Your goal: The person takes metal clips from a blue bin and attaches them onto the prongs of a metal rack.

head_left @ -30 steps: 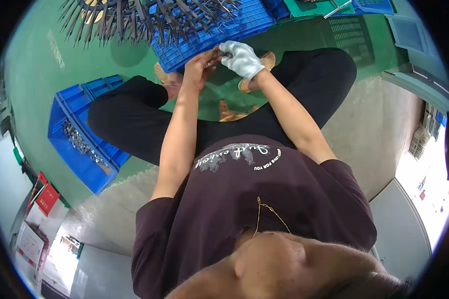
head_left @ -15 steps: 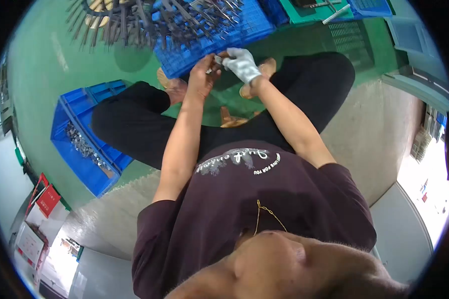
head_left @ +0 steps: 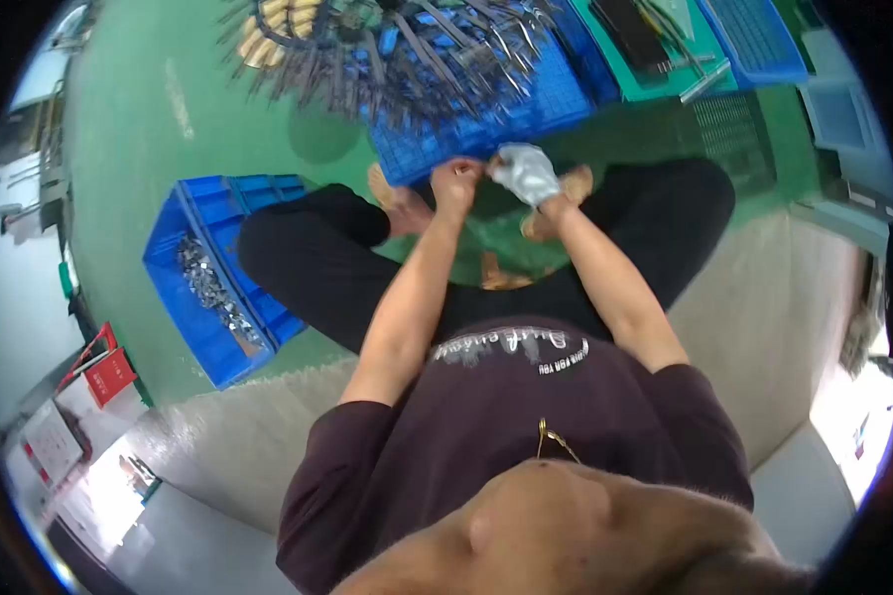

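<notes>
My bare left hand is closed, its fingertips pinched near the right hand. My right hand, in a white glove, is closed too, its fingertips meeting those of the left. Whatever lies between the fingers is too small and blurred to name. Both hands are in front of my knees, just on the near side of a blue plastic crate. Above that crate spreads a ring of many thin dark metal rods, some with clips or blades that I cannot make out.
A blue bin at left holds small silvery metal pieces. At upper right, a green tray carries a dark block and tools, beside another blue basket. My legs are spread on both sides of the hands.
The whole view has shifted right and down as my head moved. A small silvery piece showed between my fingers earlier; now it is hidden, and the hands are closer together.
</notes>
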{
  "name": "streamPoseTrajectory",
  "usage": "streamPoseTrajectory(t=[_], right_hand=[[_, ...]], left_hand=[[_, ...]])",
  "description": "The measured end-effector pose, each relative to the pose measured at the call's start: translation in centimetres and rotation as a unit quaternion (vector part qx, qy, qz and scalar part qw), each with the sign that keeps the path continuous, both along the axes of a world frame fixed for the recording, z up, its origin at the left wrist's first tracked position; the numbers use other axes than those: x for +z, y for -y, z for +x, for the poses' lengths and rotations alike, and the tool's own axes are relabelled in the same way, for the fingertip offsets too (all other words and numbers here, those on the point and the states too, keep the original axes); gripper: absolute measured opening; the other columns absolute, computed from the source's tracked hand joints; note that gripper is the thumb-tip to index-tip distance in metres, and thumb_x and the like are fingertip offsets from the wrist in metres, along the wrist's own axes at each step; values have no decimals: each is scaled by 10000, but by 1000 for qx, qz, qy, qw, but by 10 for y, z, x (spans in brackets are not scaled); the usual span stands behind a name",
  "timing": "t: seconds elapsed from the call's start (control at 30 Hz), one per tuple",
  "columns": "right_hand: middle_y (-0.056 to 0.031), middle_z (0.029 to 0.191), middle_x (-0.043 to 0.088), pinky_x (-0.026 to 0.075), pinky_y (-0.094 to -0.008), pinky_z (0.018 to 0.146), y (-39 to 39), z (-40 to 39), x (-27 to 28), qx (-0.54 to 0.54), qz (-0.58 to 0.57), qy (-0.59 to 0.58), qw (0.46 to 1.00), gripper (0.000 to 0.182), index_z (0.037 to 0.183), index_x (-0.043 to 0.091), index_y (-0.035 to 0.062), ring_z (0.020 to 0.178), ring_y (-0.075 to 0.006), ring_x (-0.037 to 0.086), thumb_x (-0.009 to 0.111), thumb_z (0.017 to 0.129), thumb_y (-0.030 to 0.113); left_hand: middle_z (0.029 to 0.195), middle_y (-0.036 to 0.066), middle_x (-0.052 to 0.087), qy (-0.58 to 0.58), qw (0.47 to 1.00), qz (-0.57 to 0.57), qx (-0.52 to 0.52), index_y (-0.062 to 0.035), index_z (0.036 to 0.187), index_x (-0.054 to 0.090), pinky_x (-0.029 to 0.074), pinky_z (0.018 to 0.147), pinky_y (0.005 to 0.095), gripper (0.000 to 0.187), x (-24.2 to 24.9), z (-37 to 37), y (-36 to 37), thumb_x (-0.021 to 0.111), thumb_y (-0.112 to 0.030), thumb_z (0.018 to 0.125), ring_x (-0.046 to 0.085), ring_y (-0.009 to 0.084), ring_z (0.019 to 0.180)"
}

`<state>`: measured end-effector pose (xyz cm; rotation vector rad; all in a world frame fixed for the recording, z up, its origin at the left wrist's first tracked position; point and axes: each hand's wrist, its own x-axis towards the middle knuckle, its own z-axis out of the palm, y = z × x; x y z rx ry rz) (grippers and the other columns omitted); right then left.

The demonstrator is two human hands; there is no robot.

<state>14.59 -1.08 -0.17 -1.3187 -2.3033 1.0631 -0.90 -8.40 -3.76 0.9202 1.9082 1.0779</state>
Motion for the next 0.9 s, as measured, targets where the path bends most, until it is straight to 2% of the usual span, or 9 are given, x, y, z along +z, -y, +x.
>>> streamPoseTrajectory(t=[0.07, 0.17, 0.2, 0.27, 0.37, 0.47, 0.63, 0.77, 0.9], right_hand=[[-156, 886, 695, 516, -449, 761, 1, -2, 5, -46, -50, 43, 997, 246, 885, 718, 109, 881, -360, 650, 627, 811, 325], [-139, 869, 697, 520, -434, 772, -1, -5, 9, -80, -55, 87, 991, 237, 878, 712, 110, 873, -344, 659, 632, 804, 321], [-140, 858, 694, 518, -429, 782, 1, -6, 6, -86, -45, 89, 991, 248, 864, 700, 93, 878, -340, 658, 640, 798, 325], [-125, 838, 697, 526, -417, 759, -2, -9, -4, -115, -26, 91, 989, 228, 850, 692, 104, 840, -328, 665, 645, 789, 320], [-114, 817, 694, 532, -401, 719, -8, -12, 7, -155, -2, 65, 986, 198, 831, 677, 120, 798, -320, 667, 644, 787, 310], [-113, 804, 688, 530, -408, 702, -14, -19, 1, -158, 85, 43, 983, 190, 822, 670, 123, 789, -318, 667, 631, 797, 308], [-99, 822, 692, 532, -401, 670, -20, -27, -2, -142, 94, 76, 982, 223, 829, 667, 128, 780, -294, 674, 638, 822, 349], [-78, 851, 701, 539, -391, 691, -20, -26, -9, -138, 114, 52, 982, 211, 850, 680, 135, 808, -283, 678, 648, 821, 341], [-79, 855, 698, 538, -401, 692, -21, -26, -18, -136, 136, 27, 981, 208, 857, 681, 130, 810, -283, 678, 635, 834, 331]], left_hand=[[714, 101, 711, -19, 999, 12, 22, -32, 819, 750, 497, 639, 293, 141, -19, 5, -6, 706, -152, 760, 632, 129, 647], [777, 109, 730, -28, 1000, -5, 4, -44, 830, 760, 520, 678, 284, 131, 9, 12, -13, 744, -148, 753, 667, 146, 671], [719, 79, 710, -52, 998, 33, -23, -48, 830, 758, 499, 604, 283, 124, -12, 7, -14, 744, -165, 791, 645, 132, 642], [683, 26, 636, 224, 966, -107, 75, -71, 951, 734, 462, 520, 276, 164, -9, 5, -25, 734, -192, 841, 589, 119, 606], [693, -14, 545, 486, 839, -106, 219, -97, 1028, 671, 423, 470, 255, 205, -14, -6, -45, 730, -209, 866, 524, 107, 581], [723, -16, 526, 534, 812, -88, 219, -106, 1015, 638, 443, 478, 256, 218, -19, -13, -62, 745, -207, 853, 515, 112, 587], [789, -1, 553, 518, 819, -79, 235, -137, 893, 620, 390, 527, 289, 311, -47, -17, -78, 867, -227, 727, 513, 122, 645], [838, 16, 549, 485, 842, -51, 230, -127, 892, 619, 397, 636, 337, 293, -60, -18, -80, 856, -201, 736, 497, 144, 807], [816, 10, 565, 485, 843, -53, 226, -139, 896, 631, 385, 575, 316, 209, -61, -23, -82, 807, -166, 787, 501, 128, 726]])
